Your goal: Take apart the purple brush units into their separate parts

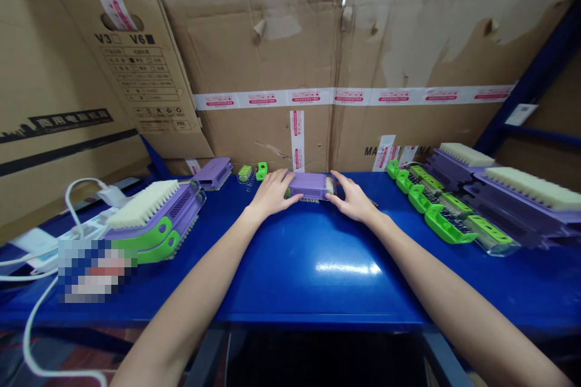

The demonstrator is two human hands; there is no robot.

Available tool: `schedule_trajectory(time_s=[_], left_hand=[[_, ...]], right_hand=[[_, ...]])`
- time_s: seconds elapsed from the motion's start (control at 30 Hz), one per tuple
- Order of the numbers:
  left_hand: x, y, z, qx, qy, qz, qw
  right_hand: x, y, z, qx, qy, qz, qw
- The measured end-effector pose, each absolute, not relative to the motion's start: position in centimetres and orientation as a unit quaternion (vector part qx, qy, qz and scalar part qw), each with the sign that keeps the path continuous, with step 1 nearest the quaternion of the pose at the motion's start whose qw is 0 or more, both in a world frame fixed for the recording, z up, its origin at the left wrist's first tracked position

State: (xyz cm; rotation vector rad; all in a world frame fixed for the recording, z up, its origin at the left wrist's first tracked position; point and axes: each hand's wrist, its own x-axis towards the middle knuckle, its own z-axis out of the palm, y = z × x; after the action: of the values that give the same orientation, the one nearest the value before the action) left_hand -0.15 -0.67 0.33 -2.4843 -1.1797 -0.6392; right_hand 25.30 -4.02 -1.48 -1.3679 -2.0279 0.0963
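A purple brush body [309, 185] lies on the blue table [313, 266] near the far edge. My left hand [272, 193] grips its left end with curled fingers. My right hand [353, 198] holds its right end, thumb on top. Both arms reach straight forward. A bit of green shows at the body's left end, under my left fingers.
Assembled purple and green brushes [154, 221] with white bristles are stacked at left. A purple part [213, 173] and small green pieces [254, 172] lie behind. More brushes [521, 202] and green parts [447, 214] are stacked at right. Cardboard boxes [290, 60] wall the back. White cables [40, 236] lie far left.
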Motion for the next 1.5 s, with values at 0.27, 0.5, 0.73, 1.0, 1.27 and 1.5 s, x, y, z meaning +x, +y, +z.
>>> schedule_trajectory(time_s=[0.27, 0.5, 0.73, 1.0, 1.27, 1.5], left_hand=[[-0.17, -0.59, 0.38, -0.87, -0.422, -0.211, 0.146], [-0.17, -0.63, 0.49, -0.872, -0.418, -0.216, 0.136], [-0.18, -0.68, 0.59, -0.871, -0.422, -0.214, 0.13], [-0.16, -0.85, 0.84, -0.869, -0.42, -0.22, 0.142], [-0.28, -0.77, 1.0, -0.867, -0.419, -0.227, 0.143], [-0.28, -0.9, 1.12, -0.866, -0.422, -0.219, 0.156]], right_hand=[[25.4, -3.88, -1.63, -0.524, -0.779, 0.034, 0.343], [25.84, -3.72, -1.39, -0.53, -0.774, 0.058, 0.342], [25.71, -3.92, -1.34, -0.536, -0.775, 0.056, 0.328], [25.67, -3.68, -1.7, -0.516, -0.786, 0.049, 0.337], [25.51, -3.65, -2.13, -0.522, -0.782, 0.023, 0.341], [25.26, -3.87, -1.72, -0.541, -0.764, 0.008, 0.35]])
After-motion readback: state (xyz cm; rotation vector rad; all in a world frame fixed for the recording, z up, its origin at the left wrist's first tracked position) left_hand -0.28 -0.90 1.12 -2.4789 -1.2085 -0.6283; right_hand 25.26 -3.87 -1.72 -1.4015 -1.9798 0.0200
